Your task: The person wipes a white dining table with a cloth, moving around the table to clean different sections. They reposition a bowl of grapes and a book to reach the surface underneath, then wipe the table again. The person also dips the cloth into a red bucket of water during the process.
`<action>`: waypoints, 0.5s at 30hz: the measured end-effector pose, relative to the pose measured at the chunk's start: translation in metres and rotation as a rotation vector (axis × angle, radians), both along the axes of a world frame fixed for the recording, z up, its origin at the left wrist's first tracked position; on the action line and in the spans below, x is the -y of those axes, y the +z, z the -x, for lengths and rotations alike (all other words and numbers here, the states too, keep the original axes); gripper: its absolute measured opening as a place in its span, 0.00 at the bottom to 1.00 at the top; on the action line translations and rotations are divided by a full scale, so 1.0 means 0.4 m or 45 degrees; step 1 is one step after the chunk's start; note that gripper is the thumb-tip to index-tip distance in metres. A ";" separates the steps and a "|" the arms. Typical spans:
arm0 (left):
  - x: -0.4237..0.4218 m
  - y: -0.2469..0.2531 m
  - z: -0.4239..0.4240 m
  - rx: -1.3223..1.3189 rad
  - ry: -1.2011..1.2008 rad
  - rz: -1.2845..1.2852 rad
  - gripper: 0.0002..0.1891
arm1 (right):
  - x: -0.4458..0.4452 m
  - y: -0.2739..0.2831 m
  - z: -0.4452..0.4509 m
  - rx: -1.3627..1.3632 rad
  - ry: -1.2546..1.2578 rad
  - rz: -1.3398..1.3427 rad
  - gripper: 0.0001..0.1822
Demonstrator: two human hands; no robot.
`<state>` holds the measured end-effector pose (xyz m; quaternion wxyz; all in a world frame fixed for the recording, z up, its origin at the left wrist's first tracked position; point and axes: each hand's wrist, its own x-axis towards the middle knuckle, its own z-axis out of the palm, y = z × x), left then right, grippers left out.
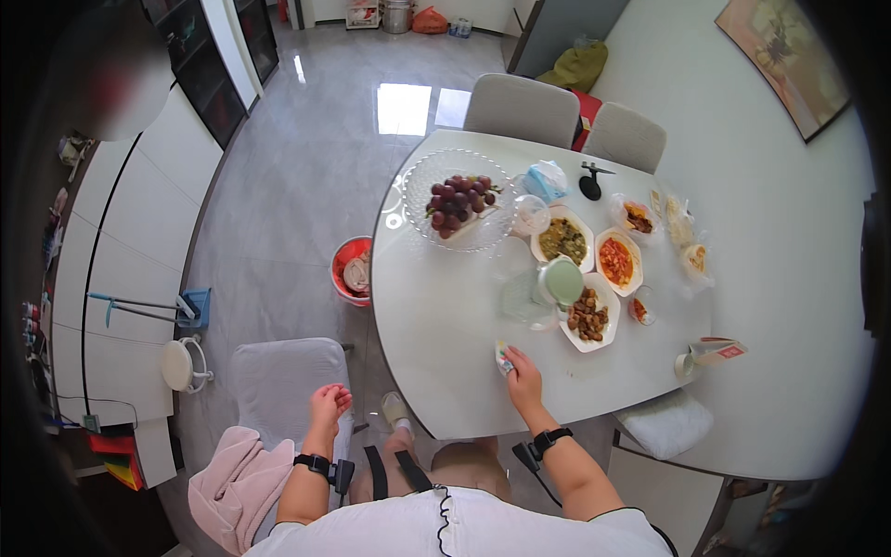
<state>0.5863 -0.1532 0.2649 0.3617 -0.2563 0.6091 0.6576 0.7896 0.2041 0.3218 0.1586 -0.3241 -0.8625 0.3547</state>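
Note:
My right hand [526,383] rests near the white table's front edge. Pinched in it is a small white cloth or wipe [502,356] with coloured patterns, pressed to the tabletop [445,348]. Just beyond stands a clear jug with a pale green lid [563,281]. To its right sits a white dish of brown chunks of food [589,317]. My left hand [330,408] hangs off the table, above a grey padded chair [289,372]. Its fingers are curled together, and I see nothing in them.
A scalloped glass bowl [418,209] holds purple grapes [459,202]. Dishes of greens [562,240] and red food [616,262] stand near a tissue pack [546,179]. A lined bin [352,271] stands beside the table. A pink garment [240,487] drapes the chair.

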 end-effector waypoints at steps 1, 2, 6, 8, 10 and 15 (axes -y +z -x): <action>0.006 -0.024 0.012 0.014 -0.004 0.013 0.08 | 0.008 0.003 0.064 -0.018 0.022 -0.029 0.20; -0.004 -0.051 0.027 0.037 -0.003 -0.003 0.08 | 0.012 0.004 0.128 -0.034 0.041 -0.061 0.20; -0.009 -0.163 0.075 0.108 0.069 -0.067 0.09 | 0.046 -0.104 0.263 0.063 0.200 -0.280 0.24; -0.020 -0.226 0.106 0.154 0.127 -0.137 0.09 | 0.068 -0.119 0.279 0.173 0.241 -0.374 0.28; -0.049 -0.299 0.138 0.200 0.185 -0.168 0.09 | 0.064 -0.112 0.280 0.244 0.269 -0.374 0.29; -0.169 -0.584 0.240 0.350 0.202 -0.123 0.09 | 0.050 -0.080 0.292 0.380 0.351 -0.384 0.29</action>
